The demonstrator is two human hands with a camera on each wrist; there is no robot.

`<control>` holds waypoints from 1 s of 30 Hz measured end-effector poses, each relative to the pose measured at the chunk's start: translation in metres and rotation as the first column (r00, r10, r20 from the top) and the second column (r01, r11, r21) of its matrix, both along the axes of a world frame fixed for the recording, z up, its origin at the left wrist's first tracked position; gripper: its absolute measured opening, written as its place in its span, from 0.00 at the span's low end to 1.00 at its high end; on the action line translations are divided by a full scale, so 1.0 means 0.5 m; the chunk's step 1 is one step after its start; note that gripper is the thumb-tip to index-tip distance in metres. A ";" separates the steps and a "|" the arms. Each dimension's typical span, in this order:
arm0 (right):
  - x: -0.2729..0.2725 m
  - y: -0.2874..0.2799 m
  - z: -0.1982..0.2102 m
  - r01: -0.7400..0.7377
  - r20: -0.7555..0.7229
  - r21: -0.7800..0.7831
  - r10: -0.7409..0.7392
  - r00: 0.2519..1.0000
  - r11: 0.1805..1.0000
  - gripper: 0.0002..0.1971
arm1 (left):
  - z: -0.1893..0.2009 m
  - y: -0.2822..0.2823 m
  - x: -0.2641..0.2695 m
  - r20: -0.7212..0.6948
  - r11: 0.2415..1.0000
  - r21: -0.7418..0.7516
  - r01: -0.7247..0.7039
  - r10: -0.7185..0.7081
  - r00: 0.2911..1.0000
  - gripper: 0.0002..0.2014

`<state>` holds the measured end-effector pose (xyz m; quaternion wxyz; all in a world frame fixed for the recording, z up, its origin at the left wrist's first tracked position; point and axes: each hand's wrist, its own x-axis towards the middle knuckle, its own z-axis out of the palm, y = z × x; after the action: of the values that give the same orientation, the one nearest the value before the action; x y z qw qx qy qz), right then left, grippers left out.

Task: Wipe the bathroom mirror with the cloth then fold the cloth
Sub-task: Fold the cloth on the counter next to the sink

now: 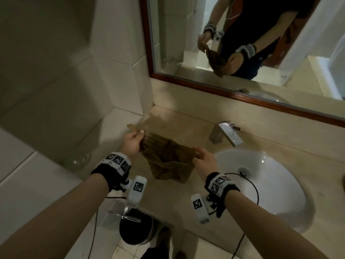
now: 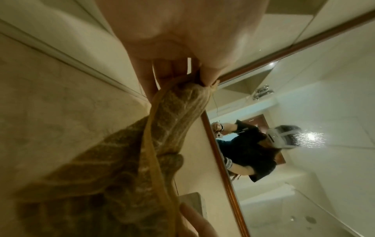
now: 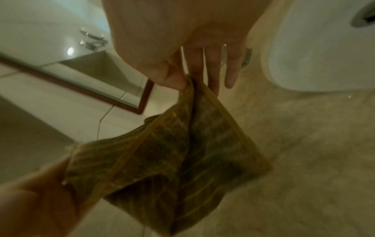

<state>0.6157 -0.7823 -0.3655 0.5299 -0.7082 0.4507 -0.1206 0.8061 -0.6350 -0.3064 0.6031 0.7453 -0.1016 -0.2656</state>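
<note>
- The cloth, brown and ribbed, hangs in the air between the two hands, its top edge stretched from one to the other and the rest sagging in a loose fold below (it touches nothing else, as far as the head view shows).
- The left hand pinches one top corner between thumb and fingers, with a short tip of fabric poking out past the thumb; the right hand pinches the opposite corner, its other fingers straight and spread in the right wrist view.
- Held by two corners like this, the cloth can fall flat under its own weight, so I judge this to be the start of the folding, not wiping.
- Below and ahead of the hands lies the beige counter; the white sink sits just right of the right hand, with the tap beyond it.
- The mirror stands well ahead of both hands, above them, untouched.
</note>
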 end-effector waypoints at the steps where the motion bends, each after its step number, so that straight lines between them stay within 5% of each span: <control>1: 0.001 0.004 0.005 -0.033 -0.010 0.003 0.033 0.999 0.999 0.19 | 0.008 0.004 -0.001 0.012 1.000 0.006 0.022 -0.022 1.000 0.13; 8: 0.105 0.063 0.074 -0.308 -0.022 -0.188 0.309 0.951 0.933 0.24 | 0.033 -0.009 -0.048 0.168 0.940 0.124 0.319 -0.337 0.926 0.16; 10: 0.136 0.072 0.087 -0.394 -0.074 -0.256 0.388 0.919 0.883 0.18 | 0.046 -0.007 -0.046 0.146 0.913 0.098 0.397 -0.407 0.902 0.11; 13: 0.155 0.083 0.100 -0.434 -0.144 -0.149 0.415 0.898 0.889 0.11 | 0.081 -0.005 -0.021 0.233 0.892 0.112 0.438 -0.452 0.861 0.10; 19: 0.131 0.073 0.067 -0.375 -0.307 -0.143 0.319 0.897 0.916 0.10 | 0.130 0.012 0.052 0.312 0.959 -0.065 0.277 -0.244 0.918 0.13; 24: 0.095 0.021 0.073 -0.274 -0.206 -0.294 0.219 0.954 0.916 0.07 | 0.065 0.041 0.136 0.369 0.999 0.000 0.052 -0.049 0.928 0.16; 30: 0.069 -0.029 0.087 -0.323 -0.273 -0.410 0.223 0.936 0.853 0.08 | -0.029 0.062 0.194 0.365 0.974 0.220 0.051 -0.131 0.922 0.18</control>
<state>0.6500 -0.7971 -0.3218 0.3120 -0.8770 0.3593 -0.0670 0.9030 -0.6039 -0.3209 0.4786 0.8353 -0.2222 -0.1545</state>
